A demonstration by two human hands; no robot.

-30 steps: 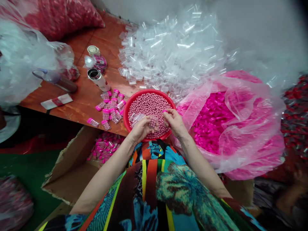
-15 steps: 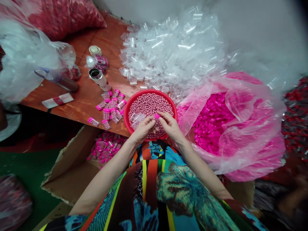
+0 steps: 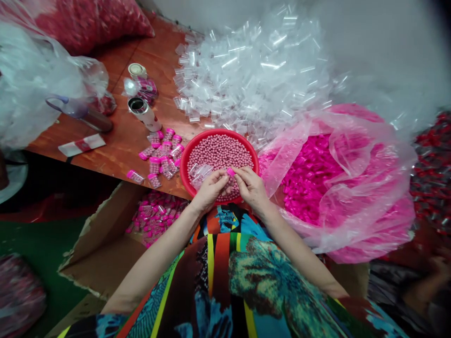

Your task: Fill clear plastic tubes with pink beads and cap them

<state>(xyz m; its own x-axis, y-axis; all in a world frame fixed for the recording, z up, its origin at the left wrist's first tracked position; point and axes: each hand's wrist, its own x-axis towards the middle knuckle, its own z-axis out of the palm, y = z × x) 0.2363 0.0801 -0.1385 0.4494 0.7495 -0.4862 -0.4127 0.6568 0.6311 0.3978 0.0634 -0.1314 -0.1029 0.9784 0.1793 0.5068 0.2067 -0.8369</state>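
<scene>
Head view, and we were right over the middle of the frame: the left hand [image 3: 211, 186] was curled closed around a clear container [image 3: 229, 180], mostly hidden by the fingers. Just beside it, the right hand [image 3: 252, 186] had thumb and finger pinched on a bright pink cap [image 3: 230, 172] at the container's top; whether it was fully seated, we couldn't tell. Both were over the red bowl [image 3: 182, 164] of pink beads [image 3: 221, 148], with loose clear pieces [image 3: 200, 173] lying at its left side.

Any lettering? Left of frame, the white packet [image 3: 81, 145] with its red band carried marks too small for us to read; likewise the pink packet [image 3: 147, 88] behind the open flask [image 3: 146, 115]. Capped, bead-filled containers [image 3: 165, 155] lay left of the bowl, a pile of clear containers [image 3: 246, 70] spread across upper centre, and a pink bag [image 3: 369, 230] of caps bulged at right.
</scene>
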